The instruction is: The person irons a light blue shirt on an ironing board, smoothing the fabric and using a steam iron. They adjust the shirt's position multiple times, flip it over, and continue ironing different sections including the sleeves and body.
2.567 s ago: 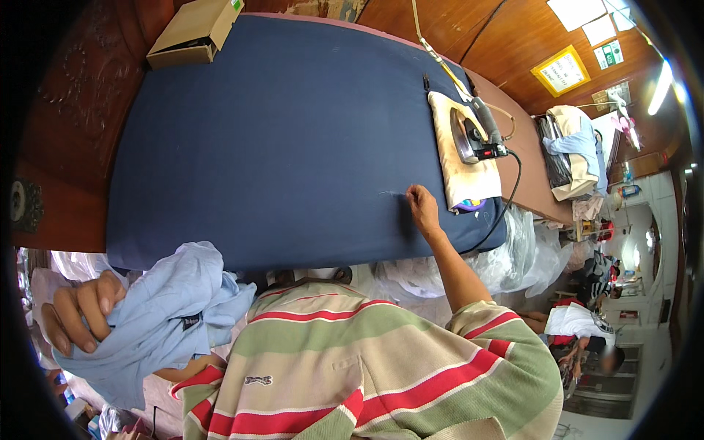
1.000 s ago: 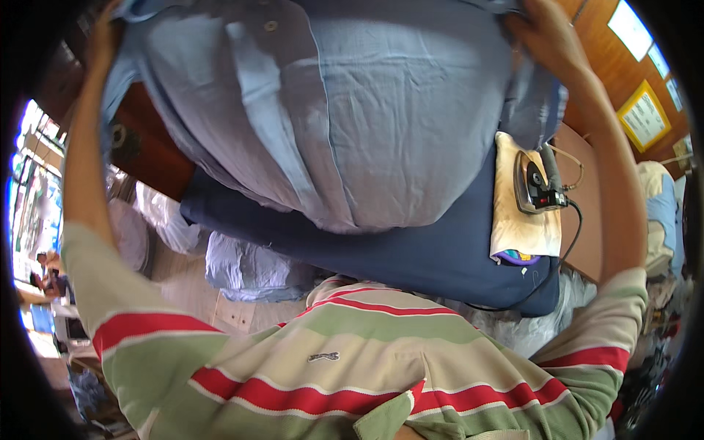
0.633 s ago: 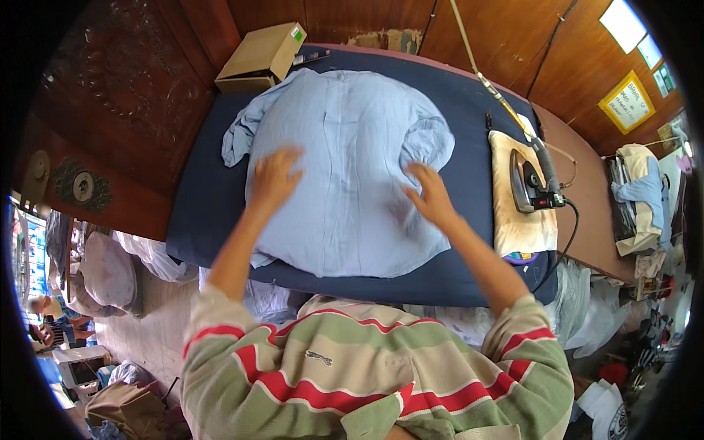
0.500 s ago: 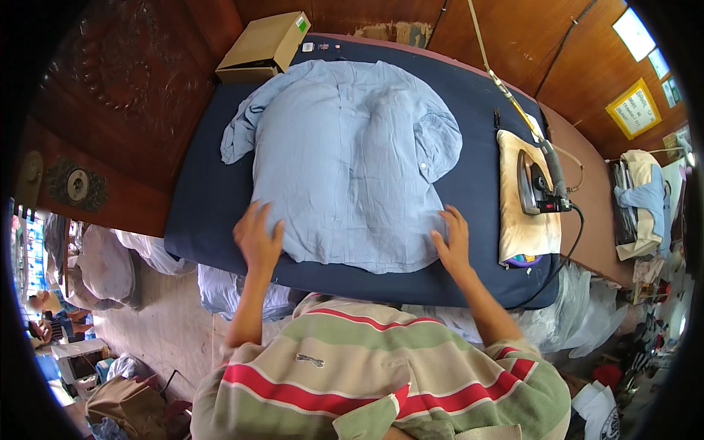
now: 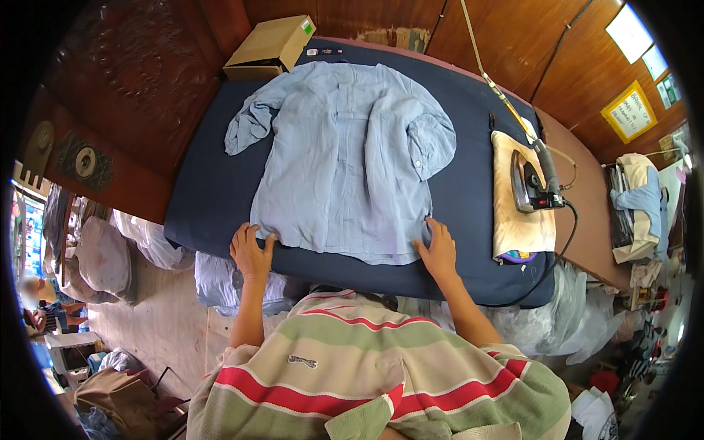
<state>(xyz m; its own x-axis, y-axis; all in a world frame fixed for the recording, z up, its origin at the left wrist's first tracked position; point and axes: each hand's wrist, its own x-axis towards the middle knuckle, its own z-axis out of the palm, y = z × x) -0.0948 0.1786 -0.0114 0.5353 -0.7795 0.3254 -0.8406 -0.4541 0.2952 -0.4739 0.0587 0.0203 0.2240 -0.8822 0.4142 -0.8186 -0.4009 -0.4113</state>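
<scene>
A light blue button-up shirt (image 5: pixel 337 161) lies spread on the dark blue covered table (image 5: pixel 202 183), its hem toward me and its sleeves bent at the sides. My left hand (image 5: pixel 251 251) is at the lower left corner of the hem, thumb and fingers apart. At the lower right corner my right hand (image 5: pixel 438 251) touches the side edge, its thumb spread from the fingers. Neither hand shows a firm grip on the cloth.
On the right a black iron (image 5: pixel 529 183) rests on a scorched cream pad (image 5: pixel 506 227), its cord trailing over the edge. A cardboard box (image 5: pixel 270 48) stands at the far left, beside a carved wooden panel (image 5: pixel 139 95). Plastic-wrapped bundles (image 5: pixel 220 282) sit below the table.
Both hands have slid off the shirt's lower part toward me, to the hem corners. The puffed-up shirt has sunk flatter and narrower, with folds down its front.
</scene>
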